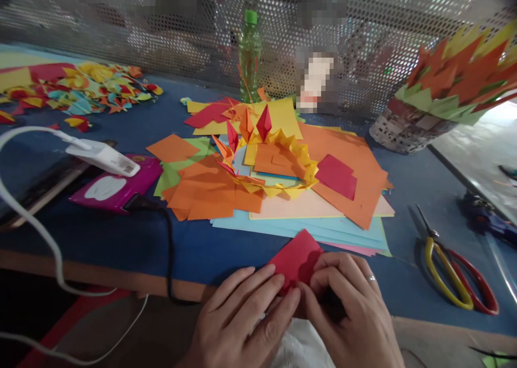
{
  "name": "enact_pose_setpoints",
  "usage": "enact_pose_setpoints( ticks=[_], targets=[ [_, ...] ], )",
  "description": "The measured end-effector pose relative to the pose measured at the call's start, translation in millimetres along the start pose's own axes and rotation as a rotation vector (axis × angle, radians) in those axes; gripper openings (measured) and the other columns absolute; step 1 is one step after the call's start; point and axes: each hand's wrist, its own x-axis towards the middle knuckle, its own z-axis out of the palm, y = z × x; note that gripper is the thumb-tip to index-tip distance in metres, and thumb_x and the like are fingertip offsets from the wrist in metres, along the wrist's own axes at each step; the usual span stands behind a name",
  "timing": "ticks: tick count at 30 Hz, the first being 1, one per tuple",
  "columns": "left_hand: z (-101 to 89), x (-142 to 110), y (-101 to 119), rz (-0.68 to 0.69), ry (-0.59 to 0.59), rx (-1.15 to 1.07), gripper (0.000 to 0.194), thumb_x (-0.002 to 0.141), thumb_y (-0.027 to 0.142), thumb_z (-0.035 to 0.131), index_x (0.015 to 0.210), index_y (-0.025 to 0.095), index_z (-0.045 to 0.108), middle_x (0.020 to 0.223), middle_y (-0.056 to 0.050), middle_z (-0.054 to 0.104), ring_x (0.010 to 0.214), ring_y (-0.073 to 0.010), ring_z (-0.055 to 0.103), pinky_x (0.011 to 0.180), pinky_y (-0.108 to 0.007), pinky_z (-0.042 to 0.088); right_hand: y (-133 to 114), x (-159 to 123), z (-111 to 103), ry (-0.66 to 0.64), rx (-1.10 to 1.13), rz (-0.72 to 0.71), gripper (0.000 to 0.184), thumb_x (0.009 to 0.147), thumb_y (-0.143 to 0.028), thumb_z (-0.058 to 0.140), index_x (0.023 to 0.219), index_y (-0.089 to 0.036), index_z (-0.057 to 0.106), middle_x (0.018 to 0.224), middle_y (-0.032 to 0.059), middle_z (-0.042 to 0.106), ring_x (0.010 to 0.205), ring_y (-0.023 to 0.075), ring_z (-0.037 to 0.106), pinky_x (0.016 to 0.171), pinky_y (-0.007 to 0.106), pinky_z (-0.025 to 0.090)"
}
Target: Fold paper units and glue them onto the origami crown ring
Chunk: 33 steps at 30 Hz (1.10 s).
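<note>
A piece of red paper (297, 257) lies at the table's near edge, one corner pointing away from me. My left hand (250, 309) holds its left side, fingers stretched over it and thumb at the near edge. My right hand (349, 303), with a ring on one finger, pinches the near right edge between thumb and curled fingers. The thumb and finger tips of both hands almost meet there, and that part of the paper is partly hidden. Just beyond stands a ring of folded yellow paper (311, 168) with several red and orange points rising from its left and far side.
Orange sheets (210, 190) and light blue sheets (291, 230) lie around the ring. Scissors (452, 271) rest at right. Leftward are a magenta device (117, 185), a white plug (105, 158) and cables. A green bottle (250, 61), folded scraps (97, 88) and a paper-petalled pot (407, 123) stand farther back.
</note>
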Motion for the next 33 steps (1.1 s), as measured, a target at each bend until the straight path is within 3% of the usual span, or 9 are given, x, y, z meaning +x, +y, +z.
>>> enact_pose_setpoints(
  ticks=[4, 10, 15, 19, 24, 33],
  targets=[
    [-7.0, 1.0, 3.4, -0.038, -0.098, 0.012, 0.025, 0.099, 0.02, 0.064, 0.122, 0.021, 0.074, 0.118, -0.002, 0.079, 0.118, -0.0175, 0.069, 0.114, -0.034, 0.043, 0.5, -0.1, -0.2, 0.005, 0.0, -0.006, 0.018, 0.09, -0.025, 0.069, 0.079, -0.024, 0.055, 0.088, 0.0015, 0.063, 0.086, 0.0181, 0.058, 0.076, 0.033, 0.044],
    [-3.1, -3.0, 3.6, -0.028, -0.104, 0.018, 0.024, 0.102, 0.022, 0.06, 0.12, 0.023, 0.075, 0.118, -0.001, 0.078, 0.122, -0.0165, 0.067, 0.115, -0.032, 0.042, 0.8, -1.0, -0.8, 0.02, -0.008, -0.02, 0.017, 0.091, -0.025, 0.068, 0.079, -0.025, 0.055, 0.087, 0.0013, 0.064, 0.084, 0.0179, 0.059, 0.074, 0.032, 0.043],
    [0.2, -1.7, 1.1, -0.019, 0.02, 0.013, 0.024, 0.103, 0.022, 0.057, 0.113, 0.023, 0.078, 0.113, -0.001, 0.079, 0.119, -0.0152, 0.068, 0.116, -0.032, 0.041, 0.5, 0.4, -0.1, 0.031, -0.014, -0.017, 0.017, 0.091, -0.025, 0.068, 0.079, -0.025, 0.056, 0.087, 0.001, 0.065, 0.084, 0.0179, 0.06, 0.075, 0.033, 0.043],
    [-1.5, -1.2, 2.4, -0.047, -0.091, 0.018, 0.023, 0.102, 0.021, 0.059, 0.117, 0.023, 0.076, 0.114, 0.0, 0.079, 0.119, -0.0152, 0.069, 0.115, -0.03, 0.043, 1.0, 0.8, 0.8, 0.036, -0.007, -0.023, 0.017, 0.09, -0.024, 0.068, 0.079, -0.025, 0.056, 0.087, 0.0007, 0.064, 0.083, 0.0171, 0.059, 0.075, 0.032, 0.042],
    [9.3, -6.2, 2.3, -0.03, 0.081, 0.01, 0.024, 0.102, 0.021, 0.056, 0.11, 0.022, 0.078, 0.112, -0.002, 0.079, 0.119, -0.0166, 0.069, 0.114, -0.032, 0.044, 2.4, 0.2, 1.0, 0.032, -0.003, -0.02, 0.017, 0.089, -0.023, 0.069, 0.079, -0.025, 0.056, 0.088, 0.0009, 0.065, 0.084, 0.0173, 0.059, 0.075, 0.032, 0.041],
    [10.1, -9.9, 0.8, 0.005, 0.077, 0.064, 0.024, 0.099, 0.024, 0.059, 0.118, 0.024, 0.075, 0.117, -0.003, 0.077, 0.118, -0.0182, 0.07, 0.108, -0.034, 0.052, 1.8, 0.4, 2.2, 0.044, 0.009, -0.029, 0.018, 0.088, -0.023, 0.071, 0.079, -0.025, 0.056, 0.088, 0.0002, 0.064, 0.085, 0.0166, 0.058, 0.077, 0.032, 0.04]
  ],
)
